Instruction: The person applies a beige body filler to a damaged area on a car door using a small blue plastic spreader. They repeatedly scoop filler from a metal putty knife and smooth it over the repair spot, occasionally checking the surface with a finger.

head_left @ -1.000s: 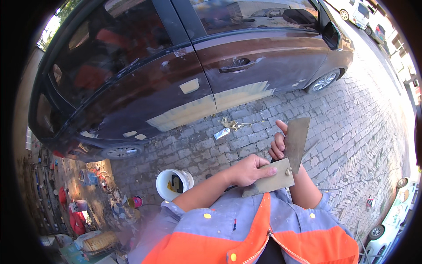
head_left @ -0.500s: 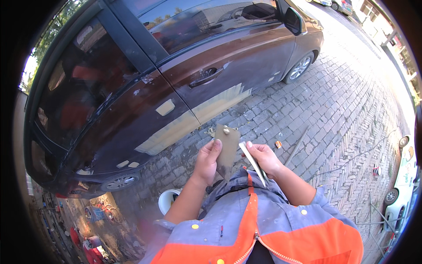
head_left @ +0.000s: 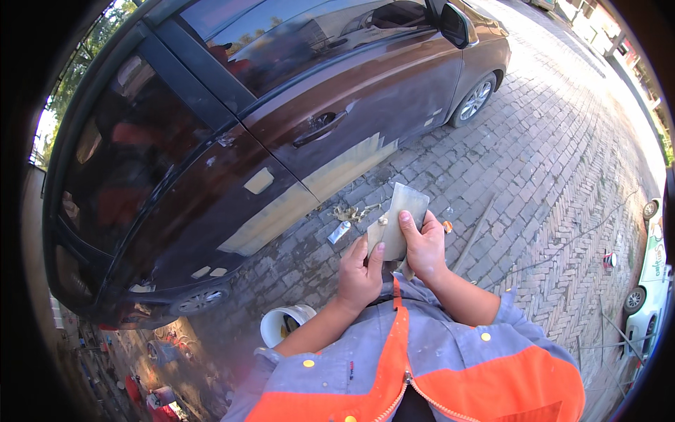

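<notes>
My left hand [head_left: 360,278] grips a thin flat putty plate [head_left: 375,236], thumb on its face. A small pale dab of putty [head_left: 383,220] sits near the plate's upper part. My right hand [head_left: 426,253] is closed on a flat grey putty scraper [head_left: 413,202], its thumb pressed against the blade. The scraper overlaps the plate and hides part of it; whether the two touch I cannot tell. Beyond my hands stands a brown car [head_left: 232,165]. Beige filler covers the lower part of its rear door [head_left: 274,219] and front door [head_left: 351,167], with smaller patches nearby.
A white bucket [head_left: 271,330] stands by my left forearm. On the grey brick paving [head_left: 520,162] lie a white and blue tube [head_left: 339,232], some scraps [head_left: 344,212], a small orange item [head_left: 447,226] and a long rod [head_left: 475,238]. A white car [head_left: 650,281] is far right.
My hands have come together. The right one has turned its scraper from edge-on to face-on, over the plate in my left. The left has moved right, exposing the tube and scraps.
</notes>
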{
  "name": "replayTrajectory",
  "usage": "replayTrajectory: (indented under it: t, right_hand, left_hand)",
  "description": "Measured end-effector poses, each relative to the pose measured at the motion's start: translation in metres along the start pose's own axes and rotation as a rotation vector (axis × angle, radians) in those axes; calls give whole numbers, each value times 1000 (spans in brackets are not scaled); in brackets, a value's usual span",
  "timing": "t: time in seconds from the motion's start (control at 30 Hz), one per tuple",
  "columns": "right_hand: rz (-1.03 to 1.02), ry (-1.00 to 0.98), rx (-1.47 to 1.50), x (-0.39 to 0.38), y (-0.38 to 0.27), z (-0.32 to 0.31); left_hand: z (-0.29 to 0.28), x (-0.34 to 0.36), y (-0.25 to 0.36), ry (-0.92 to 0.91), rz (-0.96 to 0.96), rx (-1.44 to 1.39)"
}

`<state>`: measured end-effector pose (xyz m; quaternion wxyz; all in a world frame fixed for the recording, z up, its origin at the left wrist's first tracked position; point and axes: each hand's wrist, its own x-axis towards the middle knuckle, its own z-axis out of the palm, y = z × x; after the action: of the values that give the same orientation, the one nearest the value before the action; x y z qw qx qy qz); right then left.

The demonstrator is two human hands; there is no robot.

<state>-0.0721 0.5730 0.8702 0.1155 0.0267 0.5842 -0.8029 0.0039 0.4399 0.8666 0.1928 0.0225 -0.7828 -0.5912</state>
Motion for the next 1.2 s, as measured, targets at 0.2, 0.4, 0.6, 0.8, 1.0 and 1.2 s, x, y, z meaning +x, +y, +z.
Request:
replayTrajectory:
  t: [0.2,0.4,0.6,0.8,1.0,1.2]
  right_hand:
    - [-104,-144,31,5,9,-21]
    - [-305,-234,-236,13,-12,-44]
    - [-276,-304,5,11,-34,-56]
    - [-273,-711,-415,18,-31,-64]
    - [-141,-476,-91,11,-33,-38]
    - [-145,-639,-440,10,-16,-10]
  left_hand:
    - [-16,13,24,-304,-56,273]
    - [-38,32,17,-538,-296,291]
    - [-29,10,-1,-312,-512,-296]
    - [-25,10,4,-181,-423,-354]
    - [-33,3,0,-212,-449,-334]
    - [-69,-19,-11,-32,-460,-442]
